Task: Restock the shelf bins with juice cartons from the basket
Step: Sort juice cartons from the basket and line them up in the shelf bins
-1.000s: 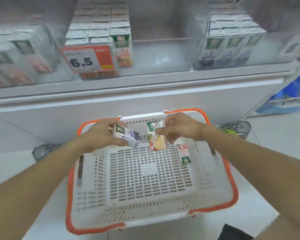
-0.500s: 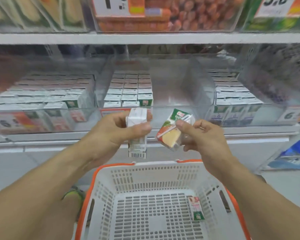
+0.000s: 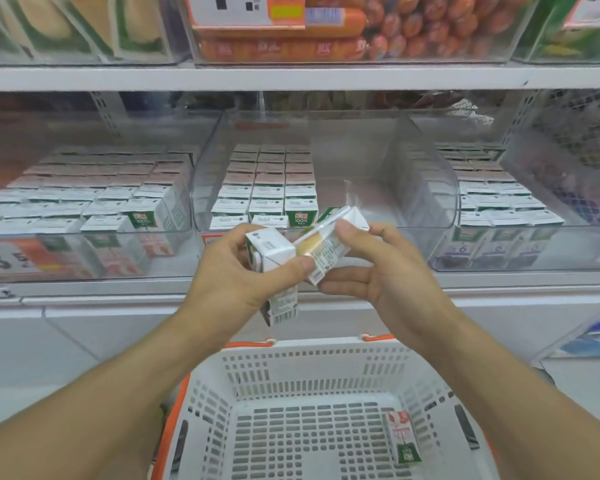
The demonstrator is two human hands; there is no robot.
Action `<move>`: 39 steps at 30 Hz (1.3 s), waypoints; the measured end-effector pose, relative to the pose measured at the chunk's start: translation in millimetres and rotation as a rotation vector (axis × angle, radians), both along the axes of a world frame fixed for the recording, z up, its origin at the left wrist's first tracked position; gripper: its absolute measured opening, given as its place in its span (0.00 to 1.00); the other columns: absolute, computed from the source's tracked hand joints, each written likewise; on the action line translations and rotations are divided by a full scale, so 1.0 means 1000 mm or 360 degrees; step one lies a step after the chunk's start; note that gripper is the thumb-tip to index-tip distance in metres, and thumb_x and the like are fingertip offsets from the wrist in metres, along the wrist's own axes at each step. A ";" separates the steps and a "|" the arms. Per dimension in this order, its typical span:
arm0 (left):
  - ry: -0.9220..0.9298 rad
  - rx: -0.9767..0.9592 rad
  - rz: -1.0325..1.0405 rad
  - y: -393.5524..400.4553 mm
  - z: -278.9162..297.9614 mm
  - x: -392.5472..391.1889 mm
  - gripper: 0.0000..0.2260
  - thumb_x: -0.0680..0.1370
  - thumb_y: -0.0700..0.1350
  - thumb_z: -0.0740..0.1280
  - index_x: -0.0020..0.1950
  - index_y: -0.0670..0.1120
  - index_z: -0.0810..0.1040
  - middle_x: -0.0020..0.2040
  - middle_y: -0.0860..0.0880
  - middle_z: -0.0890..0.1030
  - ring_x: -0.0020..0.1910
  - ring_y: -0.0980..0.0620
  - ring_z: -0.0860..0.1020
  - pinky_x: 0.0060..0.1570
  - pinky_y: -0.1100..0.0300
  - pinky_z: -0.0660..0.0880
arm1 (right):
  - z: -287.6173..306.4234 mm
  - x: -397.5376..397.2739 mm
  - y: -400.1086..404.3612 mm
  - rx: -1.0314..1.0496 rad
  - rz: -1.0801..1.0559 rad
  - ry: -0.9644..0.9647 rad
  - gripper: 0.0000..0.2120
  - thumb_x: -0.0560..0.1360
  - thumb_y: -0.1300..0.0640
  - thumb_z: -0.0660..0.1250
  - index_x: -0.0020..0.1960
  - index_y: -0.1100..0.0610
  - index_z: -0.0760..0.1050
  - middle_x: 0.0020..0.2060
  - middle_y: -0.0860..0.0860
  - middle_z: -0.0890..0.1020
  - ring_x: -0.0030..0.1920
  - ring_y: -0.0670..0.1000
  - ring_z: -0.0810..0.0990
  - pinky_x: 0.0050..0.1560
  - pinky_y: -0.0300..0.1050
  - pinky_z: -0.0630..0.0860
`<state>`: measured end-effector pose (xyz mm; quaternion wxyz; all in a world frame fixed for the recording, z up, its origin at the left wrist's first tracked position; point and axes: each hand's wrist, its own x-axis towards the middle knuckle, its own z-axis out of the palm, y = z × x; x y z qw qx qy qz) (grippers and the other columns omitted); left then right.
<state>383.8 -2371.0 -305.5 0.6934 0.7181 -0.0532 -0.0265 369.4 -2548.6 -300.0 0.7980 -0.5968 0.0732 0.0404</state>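
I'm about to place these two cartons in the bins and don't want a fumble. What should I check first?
1. Left hand grips its carton: ok.
2. Right hand holds the yellow carton: ok, though it is tilted and only the thumb and fingertips pinch it.
3. Cartons apart: not ok, they touch.
4. Middle bin has room on its right side: ok.
5. Each carton matches its bin: cannot tell, labels are blurred.
6. Basket emptied: not ok, one carton remains.
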 end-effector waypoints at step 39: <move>0.0237 -0.0208 0.0014 0.030 -0.004 0.020 0.14 0.65 0.48 0.75 0.47 0.43 0.83 0.41 0.46 0.86 0.43 0.50 0.84 0.42 0.58 0.80 | 0.005 0.082 -0.030 -0.1883 -0.0305 -0.1230 0.18 0.65 0.38 0.75 0.47 0.50 0.83 0.36 0.47 0.81 0.34 0.46 0.75 0.35 0.37 0.70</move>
